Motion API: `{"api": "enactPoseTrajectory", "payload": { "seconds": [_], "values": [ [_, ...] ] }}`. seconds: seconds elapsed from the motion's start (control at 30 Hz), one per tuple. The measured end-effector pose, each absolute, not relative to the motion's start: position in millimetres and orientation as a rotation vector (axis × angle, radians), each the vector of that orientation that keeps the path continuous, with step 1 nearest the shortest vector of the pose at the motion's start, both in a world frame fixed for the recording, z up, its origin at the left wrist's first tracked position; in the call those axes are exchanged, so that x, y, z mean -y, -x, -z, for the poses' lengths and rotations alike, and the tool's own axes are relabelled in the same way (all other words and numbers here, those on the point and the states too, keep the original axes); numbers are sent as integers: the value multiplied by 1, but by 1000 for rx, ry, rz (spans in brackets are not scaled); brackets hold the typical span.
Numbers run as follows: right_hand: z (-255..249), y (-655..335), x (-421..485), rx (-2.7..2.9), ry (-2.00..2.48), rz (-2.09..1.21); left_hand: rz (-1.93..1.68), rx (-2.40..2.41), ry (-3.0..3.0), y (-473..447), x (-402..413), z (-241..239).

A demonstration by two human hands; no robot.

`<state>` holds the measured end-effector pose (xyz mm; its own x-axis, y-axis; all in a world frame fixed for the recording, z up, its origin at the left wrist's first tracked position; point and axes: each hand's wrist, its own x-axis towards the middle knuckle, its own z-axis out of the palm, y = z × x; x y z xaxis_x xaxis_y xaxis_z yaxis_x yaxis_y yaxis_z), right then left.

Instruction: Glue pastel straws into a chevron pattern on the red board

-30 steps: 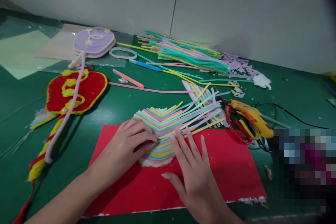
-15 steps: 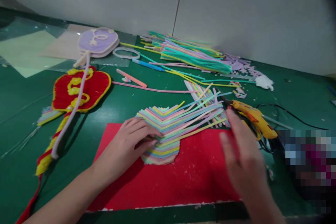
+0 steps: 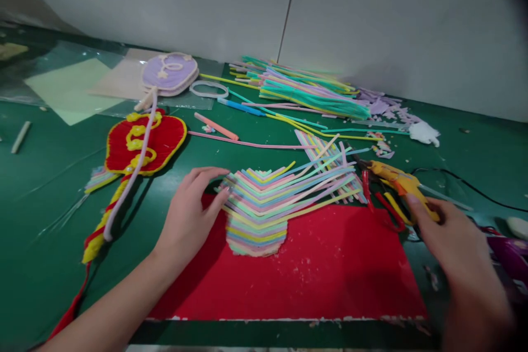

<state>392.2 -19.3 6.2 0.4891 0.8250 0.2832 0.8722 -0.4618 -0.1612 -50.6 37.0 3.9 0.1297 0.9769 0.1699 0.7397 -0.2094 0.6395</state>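
Note:
My left hand has its thumb and fingers at the left edge of a striped piece made of pastel pipe cleaners. The strips form V-shaped rows, with long loose ends reaching right over a crossed bundle of more strips. Part of the piece lies on a red sheet. To the right, my right hand has its fingers around the handle of a yellow hot glue gun, whose nozzle points left. Beside the gun lie pliers with red and yellow handles.
A red fan with yellow trim lies at left, below a lilac fan. Many pipe cleaners are piled by the wall. An orange pen-like stick, a blue cutter and a white crumpled lump lie on the green table.
My right hand has moved right and down and taken hold of the glue gun. My left hand has shifted from the middle of the striped piece to its left edge.

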Motion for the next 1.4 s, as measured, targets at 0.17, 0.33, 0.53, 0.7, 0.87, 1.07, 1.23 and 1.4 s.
{"api": "enactPoseTrajectory", "payload": {
  "seconds": [0.17,0.33,0.53,0.7,0.87,1.07,1.23,1.4],
  "values": [
    [5,-385,20,1588,2327,301,-634,-1585,-2065,48,-43,-1],
    [4,-379,19,1414,2395,309,-631,-1584,-2013,47,-57,-10],
    [-14,-368,18,1112,2357,335,-810,-1675,-2130,53,-40,-30],
    [-33,-327,25,1369,2243,448,-736,-1621,-2318,56,6,-23],
    [-42,-276,23,1631,1924,593,-707,-1736,-2187,62,14,-9],
    [-37,-223,21,1906,1695,537,-737,-1653,-2111,64,3,-9],
    [-33,-199,20,2086,1535,540,-818,-1602,-2056,65,5,-6],
    [-29,-189,16,2216,1450,523,-807,-1576,-2068,69,8,-4]
  ]
}}
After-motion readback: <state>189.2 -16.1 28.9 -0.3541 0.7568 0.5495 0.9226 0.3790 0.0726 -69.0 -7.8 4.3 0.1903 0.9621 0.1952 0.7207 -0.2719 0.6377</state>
